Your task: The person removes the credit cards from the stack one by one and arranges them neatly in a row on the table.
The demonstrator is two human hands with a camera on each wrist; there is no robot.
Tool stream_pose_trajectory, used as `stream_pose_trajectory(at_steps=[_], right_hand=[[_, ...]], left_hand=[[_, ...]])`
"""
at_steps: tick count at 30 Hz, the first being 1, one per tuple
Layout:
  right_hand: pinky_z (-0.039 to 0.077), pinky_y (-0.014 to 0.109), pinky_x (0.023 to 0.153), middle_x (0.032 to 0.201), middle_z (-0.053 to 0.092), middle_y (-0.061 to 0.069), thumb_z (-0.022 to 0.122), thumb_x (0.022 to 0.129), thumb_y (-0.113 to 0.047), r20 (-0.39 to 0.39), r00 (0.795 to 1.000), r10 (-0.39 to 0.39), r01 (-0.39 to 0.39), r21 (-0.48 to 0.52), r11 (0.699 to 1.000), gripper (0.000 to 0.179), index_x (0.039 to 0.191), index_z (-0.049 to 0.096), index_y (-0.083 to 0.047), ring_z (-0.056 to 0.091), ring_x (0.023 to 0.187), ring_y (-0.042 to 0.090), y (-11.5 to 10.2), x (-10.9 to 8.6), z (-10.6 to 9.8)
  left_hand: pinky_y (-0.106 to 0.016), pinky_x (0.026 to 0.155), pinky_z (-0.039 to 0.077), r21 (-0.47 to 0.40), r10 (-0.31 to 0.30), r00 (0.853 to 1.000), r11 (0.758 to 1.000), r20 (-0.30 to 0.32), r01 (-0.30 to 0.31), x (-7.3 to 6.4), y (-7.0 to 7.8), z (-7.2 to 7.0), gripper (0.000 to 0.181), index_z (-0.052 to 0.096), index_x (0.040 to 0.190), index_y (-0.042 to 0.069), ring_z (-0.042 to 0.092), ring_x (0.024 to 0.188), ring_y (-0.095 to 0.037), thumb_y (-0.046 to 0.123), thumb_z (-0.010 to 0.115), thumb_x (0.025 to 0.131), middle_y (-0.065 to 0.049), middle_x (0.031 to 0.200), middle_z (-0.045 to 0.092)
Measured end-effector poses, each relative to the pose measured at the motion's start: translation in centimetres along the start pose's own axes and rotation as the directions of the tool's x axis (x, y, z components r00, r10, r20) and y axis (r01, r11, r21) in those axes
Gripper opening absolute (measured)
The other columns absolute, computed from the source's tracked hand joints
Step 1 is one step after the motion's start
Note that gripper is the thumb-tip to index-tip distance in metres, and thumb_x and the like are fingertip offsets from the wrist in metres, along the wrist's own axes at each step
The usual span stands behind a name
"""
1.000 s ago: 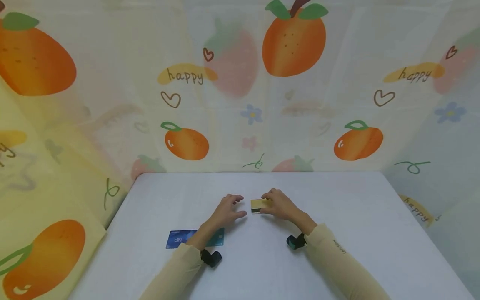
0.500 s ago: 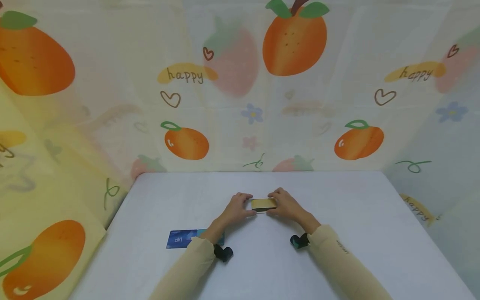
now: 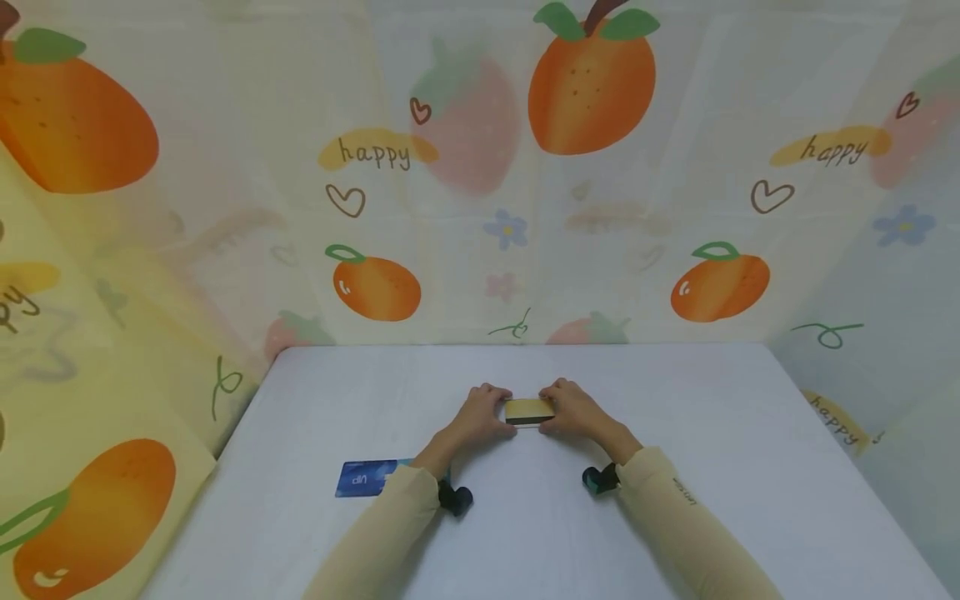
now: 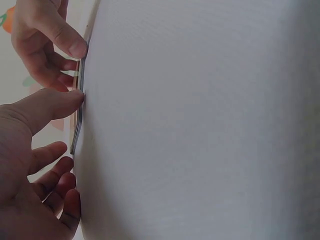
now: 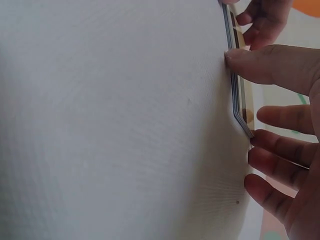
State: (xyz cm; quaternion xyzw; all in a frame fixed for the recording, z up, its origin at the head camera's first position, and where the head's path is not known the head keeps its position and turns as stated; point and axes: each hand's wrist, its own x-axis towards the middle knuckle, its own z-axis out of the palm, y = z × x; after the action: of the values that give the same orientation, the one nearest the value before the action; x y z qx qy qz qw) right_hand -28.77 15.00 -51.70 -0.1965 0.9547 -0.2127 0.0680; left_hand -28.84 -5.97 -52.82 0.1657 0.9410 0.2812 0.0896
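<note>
A small stack of bank cards (image 3: 529,408), gold on top with a dark stripe, lies flat on the white table between my hands. My left hand (image 3: 480,414) pinches its left part, thumb at the near edge and fingers at the far side. At its right end my right hand (image 3: 576,410) grips in the same way. Several thin layers show along the near edge of the stack (image 4: 79,117) in the left wrist view. In the right wrist view, the thumb of my right hand (image 5: 295,145) presses that edge.
A blue card (image 3: 363,479) lies on the table to the left, partly covered by my left forearm. Behind and beside the white tabletop (image 3: 675,392) hangs a fruit-patterned cloth (image 3: 630,308). Each wrist carries a small black camera (image 3: 600,479).
My left hand has moved right, from apart from the stack to holding its left end. The right hand has shifted slightly right. My left sleeve now covers more of the blue card.
</note>
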Motion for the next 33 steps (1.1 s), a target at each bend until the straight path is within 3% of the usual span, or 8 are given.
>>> stream_pose_trajectory(at_steps=[13,33], right_hand=[[0.046,0.042,0.093,0.111,0.058,0.010,0.083,0.075,-0.024,0.006,1.000,0.019,-0.019,0.022,1.000,0.051,0.118,0.066,-0.002,0.053,0.101,0.023,0.25,0.31,-0.03],[0.046,0.040,0.092,0.110,0.057,0.007,0.081,0.078,-0.026,0.040,0.999,0.020,-0.021,0.027,0.999,0.048,0.118,0.067,-0.005,0.051,0.100,0.021,0.12,0.39,-0.29]], left_hand=[[-0.041,0.100,0.042,0.033,0.027,0.999,0.999,0.030,-0.028,0.68,-0.21,0.08,0.057,0.060,0.130,0.010,0.047,0.114,-0.026,0.024,0.078,0.078,-0.011,0.127,0.056],[-0.040,0.099,0.043,0.044,0.010,0.997,0.999,0.073,-0.013,0.73,0.05,-0.44,0.053,0.062,0.128,0.012,0.046,0.112,-0.024,0.026,0.077,0.079,-0.010,0.123,0.055]])
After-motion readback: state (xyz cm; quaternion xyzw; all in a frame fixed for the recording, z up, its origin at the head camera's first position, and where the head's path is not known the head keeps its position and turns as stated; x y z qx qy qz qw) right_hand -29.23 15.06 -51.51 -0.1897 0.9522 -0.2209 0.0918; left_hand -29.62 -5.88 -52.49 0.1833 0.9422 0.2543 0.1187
